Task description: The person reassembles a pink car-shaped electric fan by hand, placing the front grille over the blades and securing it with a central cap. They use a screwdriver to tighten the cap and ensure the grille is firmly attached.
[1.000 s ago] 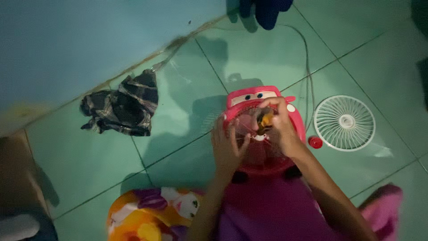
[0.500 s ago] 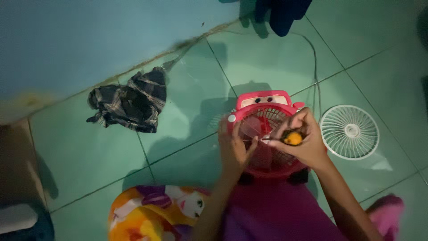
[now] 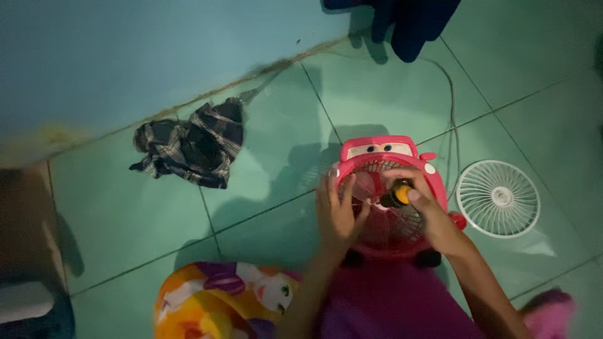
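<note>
A small red car-shaped fan [image 3: 377,150] lies face up on the green tiled floor, its front grille off. My left hand [image 3: 336,213] rests flat on the fan's left rim, fingers spread over the blades. My right hand [image 3: 427,207] grips a screwdriver with a black and yellow handle [image 3: 397,196], its tip pointing at the fan's centre hub. The translucent blades show between my hands. A white round fan grille [image 3: 498,198] lies on the floor just right of the fan.
A crumpled plaid cloth [image 3: 188,144] lies by the wall at the left. A thin power cord [image 3: 451,107] runs from the fan toward dark blue fabric [image 3: 408,22] at the top. A small red cap [image 3: 460,220] sits beside the fan. A colourful cushion [image 3: 213,301] is near my lap.
My right hand moved from the fan's upper rim out to the right, then back over the centre with the screwdriver. The view shifted slightly, so everything sits lower and further right in the frame.
</note>
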